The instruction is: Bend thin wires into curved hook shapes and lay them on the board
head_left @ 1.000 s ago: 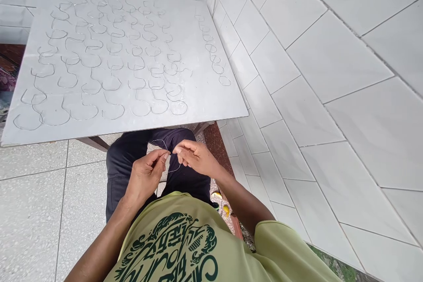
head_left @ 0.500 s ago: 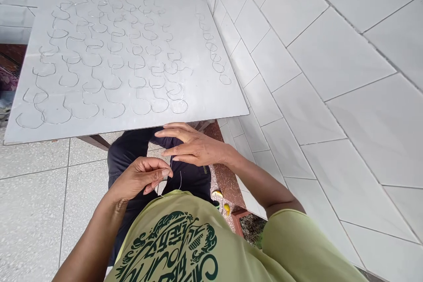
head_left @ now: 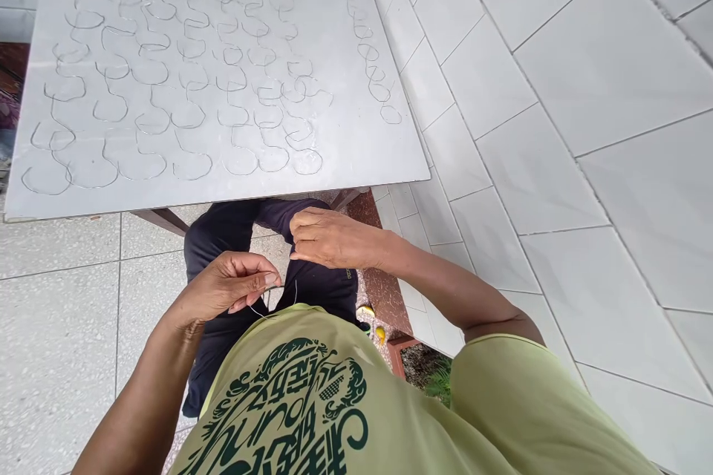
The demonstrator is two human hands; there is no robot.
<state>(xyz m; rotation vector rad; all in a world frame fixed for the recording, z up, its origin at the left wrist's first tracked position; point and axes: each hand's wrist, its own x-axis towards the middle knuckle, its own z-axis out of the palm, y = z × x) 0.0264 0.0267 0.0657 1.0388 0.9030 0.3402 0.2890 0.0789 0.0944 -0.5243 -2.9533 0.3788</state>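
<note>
Tiled wall, white w/ grey joints, filled the R side of view; white board took the upper L, set on brown legs, near edge by the person's knees; green shirt w/ dark print spanned the bottom; pale speckled floor lay at L; dark trousers showed btwn board & shirt, knees apart w/ floor visible btwn them; reddish-brown ledge ran along the wall's foot, R of trousers; R hand was above the R thigh, back up, fingers curled in, tips partly hidden; couldn't tell if it gripped anything; L hand was over the lap, thumb & fingertips pinching a thin wire; hands were near each other, not touching; fern-like plant showed below the R arm; S-wires, many, lay in rough rows over most of the board, some overlapping; loops made a line near its R edge; yellow bits lay by the ledge; pinched wire was just fwd of the shirt hem, bent, one curved length R of the fingertips, another below them; its middle was hard to see vs. the dark cloth.
</note>
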